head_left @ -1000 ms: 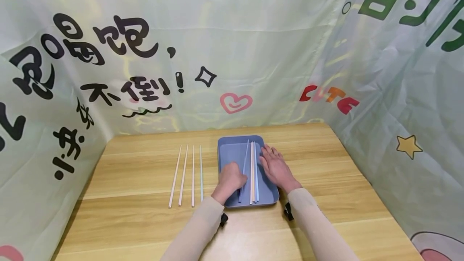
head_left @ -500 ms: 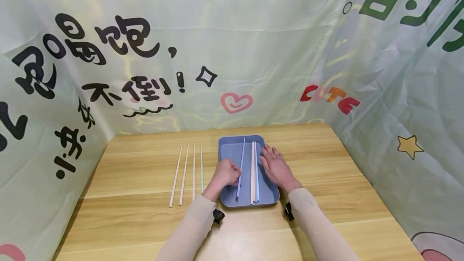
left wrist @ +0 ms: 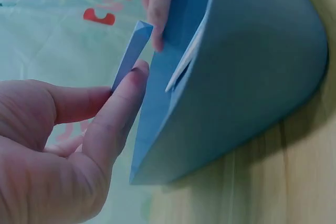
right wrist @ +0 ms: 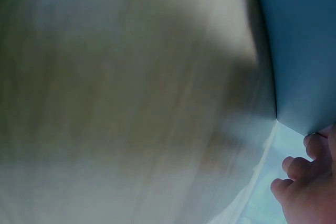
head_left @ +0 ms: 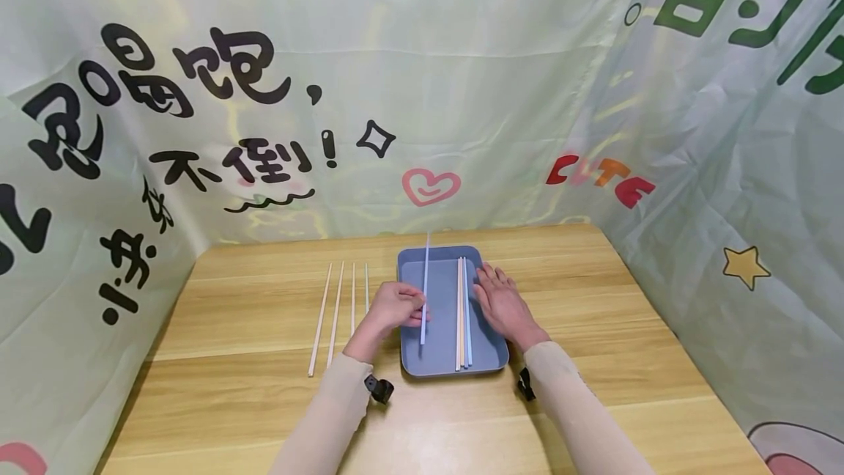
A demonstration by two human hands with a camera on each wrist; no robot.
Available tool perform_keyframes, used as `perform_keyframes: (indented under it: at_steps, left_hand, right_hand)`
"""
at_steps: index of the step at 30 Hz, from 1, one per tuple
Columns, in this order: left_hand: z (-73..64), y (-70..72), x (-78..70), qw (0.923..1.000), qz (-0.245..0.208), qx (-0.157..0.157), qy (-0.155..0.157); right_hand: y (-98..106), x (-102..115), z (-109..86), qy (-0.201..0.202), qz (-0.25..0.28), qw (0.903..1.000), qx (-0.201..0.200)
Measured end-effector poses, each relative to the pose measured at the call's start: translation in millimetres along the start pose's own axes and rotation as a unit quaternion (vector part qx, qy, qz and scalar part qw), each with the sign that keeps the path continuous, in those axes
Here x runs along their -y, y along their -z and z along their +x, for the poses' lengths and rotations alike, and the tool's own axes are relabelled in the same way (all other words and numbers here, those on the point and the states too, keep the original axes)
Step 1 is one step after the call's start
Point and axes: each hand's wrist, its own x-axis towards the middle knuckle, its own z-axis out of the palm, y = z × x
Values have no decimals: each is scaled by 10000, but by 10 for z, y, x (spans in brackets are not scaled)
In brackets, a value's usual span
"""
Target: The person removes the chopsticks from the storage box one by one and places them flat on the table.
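Note:
A light blue-violet chopstick is pinched between the thumb and fingers of my left hand, over the left part of the blue-grey tray. In the left wrist view, the squared end of this chopstick rises past the fingertips, above the tray's wall. My right hand lies with extended fingers along the tray's right rim. Inside the tray, several pink and blue chopsticks lie side by side toward the right.
On the wooden table, left of the tray, several pale chopsticks lie in a spaced row, partly covered by the left forearm. A printed cloth hangs behind and at both sides of the table.
My left hand has moved left within the tray area and lifted the blue-violet chopstick, carrying it away from the other chopsticks. The right hand stays at the rim.

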Motion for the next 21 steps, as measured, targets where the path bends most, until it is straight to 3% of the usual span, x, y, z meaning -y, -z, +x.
perform_keyframes:
  at_steps: [6,21]
  left_hand:
    - [-18,173,-16,10000,-52,25,-8]
    - [-148,641,19,9994,9,-354,-40]
  right_hand:
    - [7,3,-3,-29,-37,10000,-19]
    - [0,0,-1,-78,-16,10000,8]
